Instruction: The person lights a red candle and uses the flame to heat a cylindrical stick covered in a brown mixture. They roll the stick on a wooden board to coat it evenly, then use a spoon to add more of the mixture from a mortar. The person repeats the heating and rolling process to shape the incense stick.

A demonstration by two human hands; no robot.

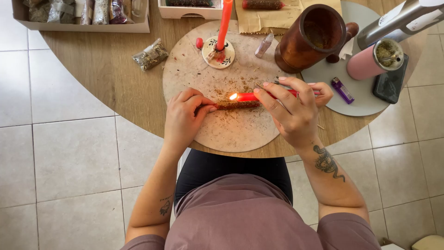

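bench (106, 69): matt grained wood | round board (231, 134): pale, rough, speckled | mortar (312, 37): smooth brown wood | lit candle (252, 96): glossy red wax | lighter (342, 90): shiny purple plastic

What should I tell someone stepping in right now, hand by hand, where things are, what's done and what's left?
Left hand: pinches the end of the herb-coated candle lying on the round board.
Right hand: holds a lit red candle sideways, flame over the coated one.
Nearby: tall red candle in holder, wooden mortar, purple lighter.
Done: the candle's visible length is coated, herbs scattered on the board.
Left: candle not yet upright; flame burning.
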